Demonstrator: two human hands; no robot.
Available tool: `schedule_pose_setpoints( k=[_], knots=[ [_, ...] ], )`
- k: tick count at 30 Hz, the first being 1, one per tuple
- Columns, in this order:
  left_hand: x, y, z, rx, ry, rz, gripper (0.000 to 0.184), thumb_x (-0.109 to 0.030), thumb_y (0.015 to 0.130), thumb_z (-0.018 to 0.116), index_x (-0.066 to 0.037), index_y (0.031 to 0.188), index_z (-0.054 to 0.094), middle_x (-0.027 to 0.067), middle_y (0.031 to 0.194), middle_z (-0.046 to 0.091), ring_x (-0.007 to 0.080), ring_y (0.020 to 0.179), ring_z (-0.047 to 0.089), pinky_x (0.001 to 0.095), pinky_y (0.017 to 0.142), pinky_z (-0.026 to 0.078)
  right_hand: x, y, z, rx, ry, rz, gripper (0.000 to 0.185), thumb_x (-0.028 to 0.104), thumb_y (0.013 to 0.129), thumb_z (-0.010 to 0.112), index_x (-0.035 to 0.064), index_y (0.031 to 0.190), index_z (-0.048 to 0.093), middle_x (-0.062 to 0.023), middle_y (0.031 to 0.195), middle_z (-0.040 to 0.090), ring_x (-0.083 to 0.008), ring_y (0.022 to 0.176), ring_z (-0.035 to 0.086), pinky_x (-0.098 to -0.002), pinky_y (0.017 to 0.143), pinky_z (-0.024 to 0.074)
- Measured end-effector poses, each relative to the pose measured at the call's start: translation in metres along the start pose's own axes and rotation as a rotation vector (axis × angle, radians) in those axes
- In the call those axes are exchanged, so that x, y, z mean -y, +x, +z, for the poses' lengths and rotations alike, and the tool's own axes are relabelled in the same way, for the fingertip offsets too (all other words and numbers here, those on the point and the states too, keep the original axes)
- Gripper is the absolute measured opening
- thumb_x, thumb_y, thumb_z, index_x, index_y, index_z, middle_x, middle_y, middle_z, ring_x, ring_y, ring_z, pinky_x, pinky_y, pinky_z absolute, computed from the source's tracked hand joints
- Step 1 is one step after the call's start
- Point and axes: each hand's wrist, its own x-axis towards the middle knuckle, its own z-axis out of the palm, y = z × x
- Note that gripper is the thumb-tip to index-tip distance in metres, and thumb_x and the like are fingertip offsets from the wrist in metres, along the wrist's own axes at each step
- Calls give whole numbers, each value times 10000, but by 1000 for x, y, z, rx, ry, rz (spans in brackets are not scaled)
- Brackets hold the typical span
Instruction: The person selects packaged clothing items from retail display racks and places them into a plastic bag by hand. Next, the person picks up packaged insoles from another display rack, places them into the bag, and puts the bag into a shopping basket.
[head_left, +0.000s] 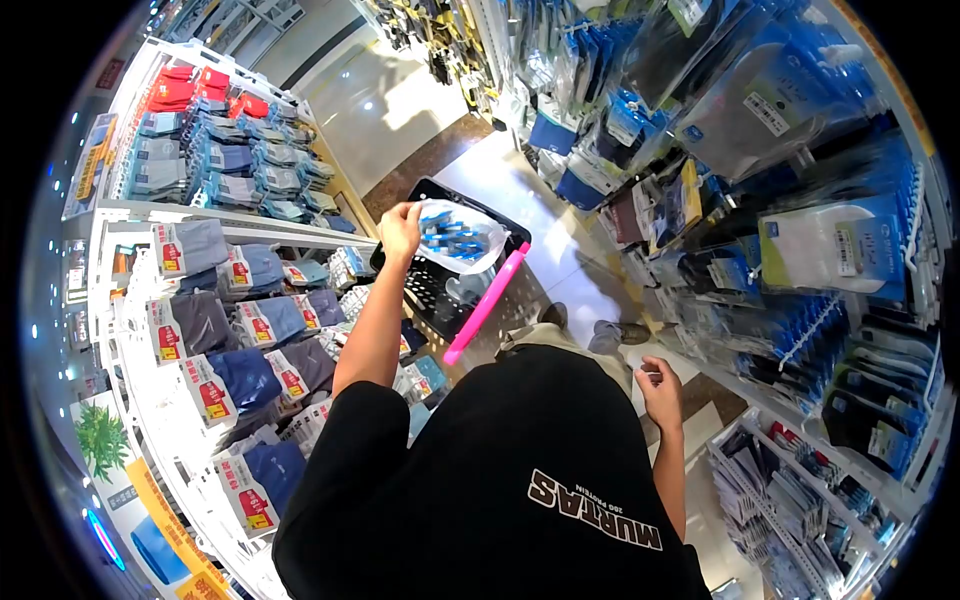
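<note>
My left hand [400,232] reaches forward, its fingers closed on the rim of a translucent plastic tub [492,238]. Several blue-and-white slim packets or sticks [450,232] lie in the tub; their exact kind is too small to tell. The tub is at the far part of a black shopping basket [432,312] with a bright pink handle [485,303], over its opening. Whether the tub rests on anything inside is hidden. My right hand [661,392] hangs low beside my body, fingers loosely bent and apart, with nothing visible in it.
Left, a white shelf rack [350,238] carries folded packaged garments [245,380] with red-and-yellow price tags. Hanging blue-and-clear packs [840,245] crowd the right wall. A low white bin [780,500] stands lower right. My shoes [553,314] are on the tiled floor [575,235].
</note>
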Motion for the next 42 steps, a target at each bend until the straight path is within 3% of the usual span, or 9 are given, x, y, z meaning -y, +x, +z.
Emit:
schedule_pose_setpoints(
  k=[3, 7, 9, 14, 23, 30, 31, 36, 42],
  knots=[
    [53, -19, 20, 142, 467, -33, 404, -442, 887, 560, -68, 960, 693, 207, 889, 672, 387, 856, 649, 470, 793, 499, -2, 0, -9, -4, -103, 33, 330, 224, 840, 673, 41, 1112, 630, -116, 904, 680, -221, 763, 637, -334, 735, 514],
    [161, -40, 80, 89, 380, 95, 352, -371, 831, 618, -35, 909, 687, 208, 883, 664, 397, 881, 636, 473, 791, 501, -15, 4, -11, -18, -147, 20, 381, 295, 817, 687, 58, 1112, 635, -124, 963, 694, -270, 832, 666, -357, 760, 520],
    [120, -59, 75, 248, 395, -223, 188, -217, 812, 679, -36, 857, 701, 190, 905, 685, 364, 919, 657, 442, 834, 514, -3, 2, -15, 19, -115, 61, 388, 306, 816, 689, 62, 1113, 639, -112, 974, 695, -256, 845, 668, -351, 772, 520],
    [138, -65, 105, 465, 550, -292, 143, -181, 840, 634, -102, 950, 682, 187, 1085, 667, 359, 1014, 643, 426, 890, 511, -11, 2, -11, 38, -231, 43, 387, 295, 838, 695, 64, 1141, 630, -86, 978, 690, -192, 827, 660, -320, 756, 522],
    [154, -94, 142, 639, 588, -500, 356, -41, 763, 654, -12, 1113, 597, 212, 1196, 621, 362, 1137, 598, 423, 949, 498, 6, 3, -3, 130, -288, 30, 378, 304, 840, 685, 60, 1124, 635, -116, 984, 689, -222, 858, 658, -335, 792, 520],
    [143, -112, 167, 526, 40, -150, 177, -164, 835, 653, 8, 861, 689, 116, 711, 697, 250, 595, 668, 380, 546, 528, 24, 18, 6, 184, -284, -36, 376, 302, 834, 670, 65, 1124, 631, -146, 1007, 689, -299, 955, 659, -379, 840, 508],
    [134, -106, 170, 574, -124, -385, 248, -233, 892, 632, 9, 850, 665, 96, 698, 663, 169, 500, 599, 324, 439, 472, 27, 20, 9, 185, -275, -50, 378, 299, 836, 679, 60, 1125, 630, -139, 996, 687, -279, 928, 658, -369, 825, 510],
    [67, -88, 132, 630, -593, -608, 411, -382, 982, 515, 3, 901, 634, 71, 717, 607, 157, 512, 579, 285, 449, 480, 11, 37, 22, 189, -227, -114, 382, 294, 846, 698, 53, 1133, 625, -122, 953, 687, -233, 873, 658, -348, 791, 514],
    [-69, -129, 62, 817, -823, -543, 421, -422, 994, 481, -32, 1140, 535, 74, 835, 621, 166, 631, 610, 289, 532, 507, -100, 46, 46, 46, -170, 208, 377, 346, 795, 707, 74, 1054, 678, -128, 995, 699, -293, 942, 663, -384, 828, 515]
  ],
)
